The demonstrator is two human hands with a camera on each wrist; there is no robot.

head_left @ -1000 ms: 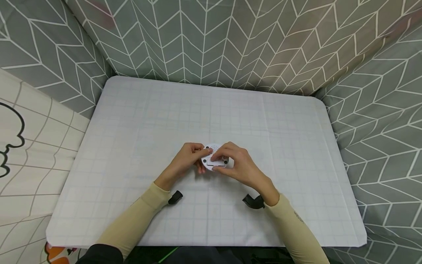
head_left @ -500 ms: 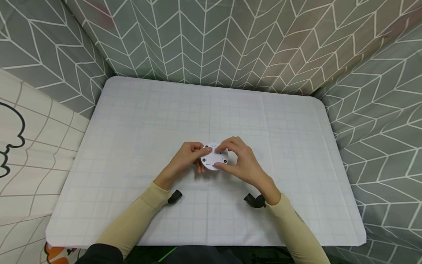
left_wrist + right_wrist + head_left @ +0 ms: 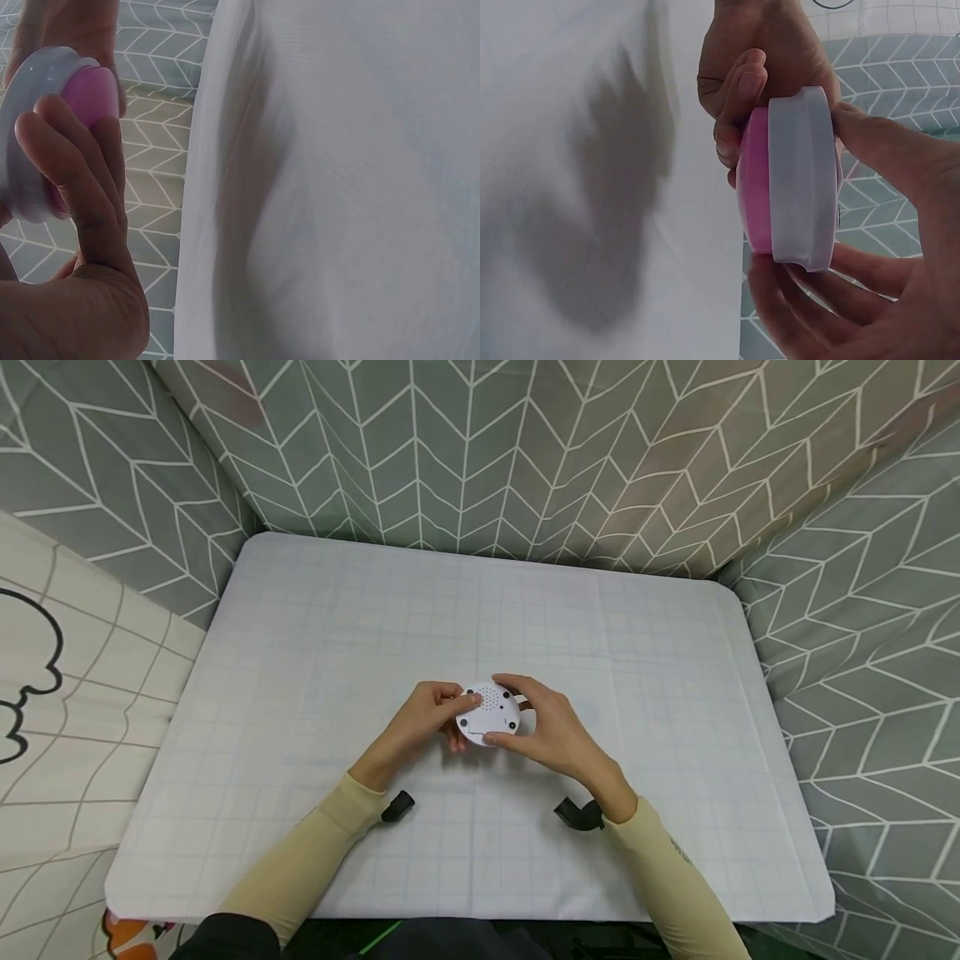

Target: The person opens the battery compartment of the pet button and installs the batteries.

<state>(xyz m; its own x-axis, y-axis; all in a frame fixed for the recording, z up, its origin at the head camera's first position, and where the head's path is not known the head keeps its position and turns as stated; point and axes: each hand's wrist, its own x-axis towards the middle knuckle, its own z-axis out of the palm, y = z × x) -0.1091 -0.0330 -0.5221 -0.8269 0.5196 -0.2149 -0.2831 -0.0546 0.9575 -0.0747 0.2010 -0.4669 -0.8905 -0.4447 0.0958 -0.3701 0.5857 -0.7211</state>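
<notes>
A round white-and-pink device (image 3: 493,717) is held just above the white table, its underside turned up. That face has a cluster of small holes, dark round feet and a rectangular battery cover. Its pink dome (image 3: 754,180) faces down toward the table in the right wrist view. My left hand (image 3: 423,718) grips the left edge, thumb on the white face and fingers under the pink side (image 3: 91,97). From the right, my right hand (image 3: 555,727) holds the rim, with the thumb at the near edge and the fingers round the far and right edge.
A white cloth with faint grid lines covers the table (image 3: 360,610). Grey curtains with a white chevron pattern (image 3: 450,460) stand behind and at the right. Black straps (image 3: 579,817) stick out at both wrists.
My right fingers have moved off the battery cover, up across the holes, and out to the far right rim. The left hand and the device have stayed nearly still.
</notes>
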